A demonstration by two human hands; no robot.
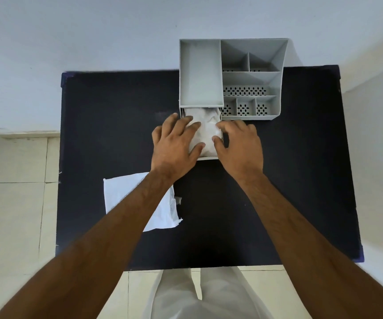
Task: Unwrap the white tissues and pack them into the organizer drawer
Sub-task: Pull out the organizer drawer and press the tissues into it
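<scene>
Head view, looking down: a grey organizer (252,79) stands at the far edge of a dark table (301,180), against a pale wall. The organizer has one large open compartment on its left side and several smaller perforated compartments on its right. Below the large compartment, the drawer (209,157) is pulled out toward the person. The white tissues (205,131) lie inside the drawer as a crumpled mass that fills it from the organizer body to near the drawer's front wall. The left hand (174,143) rests palm-down on the left part of the tissues, fingers spread and slightly curled, thumb lying across the tissue surface; it presses on the tissues and does not close around them. The right hand (240,146) sits at the right side of the drawer, fingers bent, fingertips touching the right edge of the tissues and the drawer's side wall; it is part-open, and whether it pinches any tissue cannot be determined. A flat white wrapper (126,194) lies on the table nearer the person, left of centre, partly covered by the left forearm and well apart from the drawer.
</scene>
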